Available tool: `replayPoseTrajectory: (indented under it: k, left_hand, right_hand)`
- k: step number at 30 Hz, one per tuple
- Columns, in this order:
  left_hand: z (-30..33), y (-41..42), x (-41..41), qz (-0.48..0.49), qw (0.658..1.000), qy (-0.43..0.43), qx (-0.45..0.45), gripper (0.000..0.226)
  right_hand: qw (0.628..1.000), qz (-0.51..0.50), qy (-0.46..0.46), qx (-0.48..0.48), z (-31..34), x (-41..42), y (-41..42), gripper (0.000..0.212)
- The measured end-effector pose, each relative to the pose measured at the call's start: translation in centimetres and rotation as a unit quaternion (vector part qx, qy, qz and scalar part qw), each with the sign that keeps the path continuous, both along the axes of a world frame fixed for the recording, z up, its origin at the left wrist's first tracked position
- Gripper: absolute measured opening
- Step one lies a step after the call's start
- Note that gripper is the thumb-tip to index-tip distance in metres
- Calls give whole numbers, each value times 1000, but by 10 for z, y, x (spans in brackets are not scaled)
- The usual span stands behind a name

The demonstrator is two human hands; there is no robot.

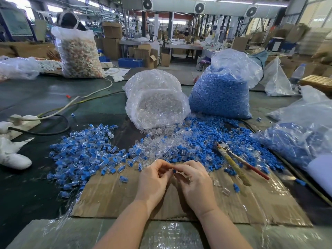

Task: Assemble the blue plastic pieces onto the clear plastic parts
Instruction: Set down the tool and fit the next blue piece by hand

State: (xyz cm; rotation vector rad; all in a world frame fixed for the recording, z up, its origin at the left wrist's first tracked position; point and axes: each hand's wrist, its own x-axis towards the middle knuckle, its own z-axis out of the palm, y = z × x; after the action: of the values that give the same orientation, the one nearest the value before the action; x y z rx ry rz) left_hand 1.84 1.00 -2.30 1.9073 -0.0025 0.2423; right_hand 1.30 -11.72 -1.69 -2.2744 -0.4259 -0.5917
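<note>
**benchrat:** Since there's only the head view to go on, what's the person actually doing right now?

**clipfitter:** Both hands meet over the cardboard sheet [179, 200]. The right hand [195, 182] is pinching a small blue piece [174, 171] at its fingertips, and the left hand [154, 178] has its fingers curled in toward the same spot. It probably holds a clear part, but that's too hidden to tell.

**benchrat:** Where's the supply?

**clipfitter:** Loose clear parts [158, 148] spill from the clear bag [154, 97] just ahead of the hands, with the loose blue pieces [215, 135] to the right. The finished pile [84, 151] is off to the left.

**benchrat:** Any tips for this step?

**clipfitter:** I'd say line the piece up square with the opening, then press straight in with the thumb. Pushed in crooked, it could jam or crack the clear shell.
</note>
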Motion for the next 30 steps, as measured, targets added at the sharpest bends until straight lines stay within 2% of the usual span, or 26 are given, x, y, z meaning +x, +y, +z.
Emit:
replayPoseTrajectory:
  k: [5,10,13,16,18,20,24,28,30]
  left_hand:
    - [1,-1,0,6,1000,2,1,14]
    - [2,0,-2,2,1000,13,17,10]
    - [3,-1,-3,0,1000,9,16,12]
    - [4,-1,-4,0,1000,7,13,13]
    - [5,-1,-4,0,1000,3,16,12]
    - [5,0,-5,-2,1000,4,13,12]
    - [7,0,-5,-8,1000,7,11,14]
    - [7,0,-5,-6,1000,13,17,13]
    - [7,1,-4,-4,1000,14,18,14]
  right_hand:
    - [999,-29,-16,0,1,3,-2,21]
    - [990,-142,-16,-22,15,13,-18,24]
    - [966,-240,44,-83,26,24,-41,36]
    - [904,-341,175,-190,34,35,-69,52]
    - [860,-353,289,-229,36,41,-83,65]
    - [835,-341,369,-224,36,46,-94,69]
    - [818,-329,410,-233,35,49,-100,63]
    - [834,-327,382,-228,38,52,-99,32]
    - [844,-322,364,-229,42,52,-98,25]
